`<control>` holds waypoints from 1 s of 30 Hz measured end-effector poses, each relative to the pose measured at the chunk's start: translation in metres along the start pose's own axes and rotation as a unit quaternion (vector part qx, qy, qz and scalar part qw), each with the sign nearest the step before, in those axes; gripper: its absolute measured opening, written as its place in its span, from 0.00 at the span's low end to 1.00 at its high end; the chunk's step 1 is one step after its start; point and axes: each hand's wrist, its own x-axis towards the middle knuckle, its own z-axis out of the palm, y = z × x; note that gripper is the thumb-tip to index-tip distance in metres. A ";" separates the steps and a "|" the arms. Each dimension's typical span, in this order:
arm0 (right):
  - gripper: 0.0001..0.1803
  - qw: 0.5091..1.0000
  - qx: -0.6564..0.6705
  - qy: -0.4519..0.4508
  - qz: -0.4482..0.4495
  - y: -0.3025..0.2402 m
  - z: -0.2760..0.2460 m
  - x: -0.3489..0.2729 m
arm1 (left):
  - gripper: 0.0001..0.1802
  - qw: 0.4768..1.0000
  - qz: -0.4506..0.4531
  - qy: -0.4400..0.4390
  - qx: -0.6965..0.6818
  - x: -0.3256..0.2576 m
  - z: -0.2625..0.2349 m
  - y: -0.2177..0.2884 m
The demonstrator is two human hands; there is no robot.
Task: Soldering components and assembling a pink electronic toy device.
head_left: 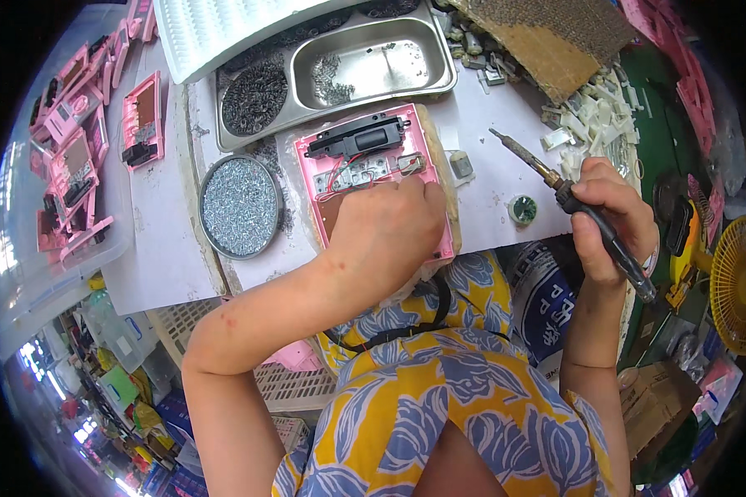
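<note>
At the far left of the desk point(157, 248), a clear plastic bin point(99, 240) holds a stack of pink housings point(70, 157), and one more pink housing point(142, 120) lies loose on the white surface beside it. A round metal dish of small screws point(240, 207) sits just right of that, below a steel tray point(340, 70) whose left compartment carries dark springs and whose right compartment holds a few loose metal parts. At centre, the left hand point(389, 228) rests curled on an open pink device shell point(373, 178), fingertips pressed together at the red wires beside a black module and a small circuit board; what they pinch cannot be told. The shell lies flat near the desk's front edge, touching the hand. A small green-rimmed round tin point(522, 209) sits on the desk to the right. The right hand point(609, 211) is closed around the black handle of a soldering iron point(555, 178), its tip raised and angled up-left, clear of the shell. White plastic parts point(593, 116) are heaped behind it.
</note>
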 end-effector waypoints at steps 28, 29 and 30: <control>0.34 0.993 0.022 -0.078 0.091 -0.008 0.111 0.010 | 0.04 0.835 -0.169 0.013 -0.524 -0.037 0.009 -0.029; 0.34 0.993 0.020 -0.079 0.090 -0.008 0.110 0.010 | 0.04 0.833 -0.179 0.006 -0.523 -0.036 0.007 -0.028; 0.35 0.993 0.019 -0.080 0.089 -0.009 0.111 0.009 | 0.04 0.832 -0.190 -0.003 -0.521 -0.036 0.003 -0.028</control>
